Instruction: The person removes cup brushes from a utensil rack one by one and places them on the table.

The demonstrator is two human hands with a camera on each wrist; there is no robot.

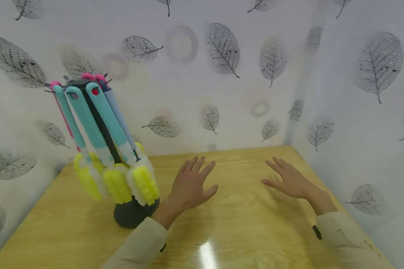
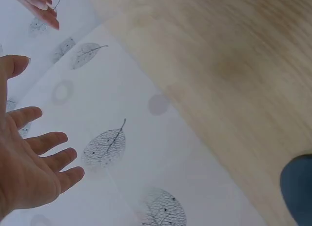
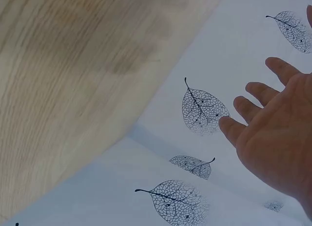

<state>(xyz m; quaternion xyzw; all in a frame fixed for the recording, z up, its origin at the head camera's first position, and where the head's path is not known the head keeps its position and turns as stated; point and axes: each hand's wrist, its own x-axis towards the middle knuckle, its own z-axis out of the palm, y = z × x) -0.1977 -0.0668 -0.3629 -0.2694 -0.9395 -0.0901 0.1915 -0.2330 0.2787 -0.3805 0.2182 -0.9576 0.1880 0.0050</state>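
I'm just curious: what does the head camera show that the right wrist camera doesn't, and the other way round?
Only the head view: the colourful brush-like tools with yellow lower ends, hanging from a dark stand; the whole left hand, back up; and the pale sleeves.

Only the right wrist view: the palm side of the right hand, up close and holding nothing; the head view shows its back instead.

Both: that same hand, the wooden table and the leaf-patterned wall.

Two hands [image 1: 192, 186], one stand [image 1: 103, 129], three turquoise handles [image 1: 87, 119], one table [image 1: 242, 224]
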